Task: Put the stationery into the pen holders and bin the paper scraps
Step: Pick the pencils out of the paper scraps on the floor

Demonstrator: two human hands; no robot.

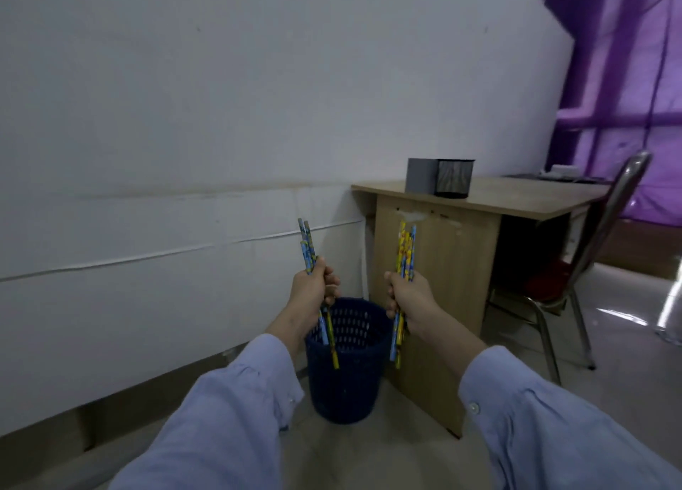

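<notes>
Facing a plain white wall (221, 102), with a thin white cable (147, 257) strung along it. Low against that wall, on the pale floor (387, 456), a dark blue perforated waste bin (347, 386), just beside the side panel of a light wooden desk (516, 198). On the desk's near end, a grey box-shaped pen holder (419, 175) touching a black mesh pen holder (454, 180), both upright. At the desk's right side, a metal-framed chair (605, 231) with a red seat. Beyond, purple sheeting (634, 83) across the right of the room.

Raised in front of the bin: left hand (313, 290), fingers curled tight round a bundle of blue-patterned pencils (307, 246), roughly upright, lower ends showing before the bin's rim. Right hand (409, 297), likewise clenched round a bundle of yellow and blue pencils (406, 247), upright before the desk panel. Both forearms in light blue sleeves (228, 415). Farther along the desktop, pale items too blurred to name.
</notes>
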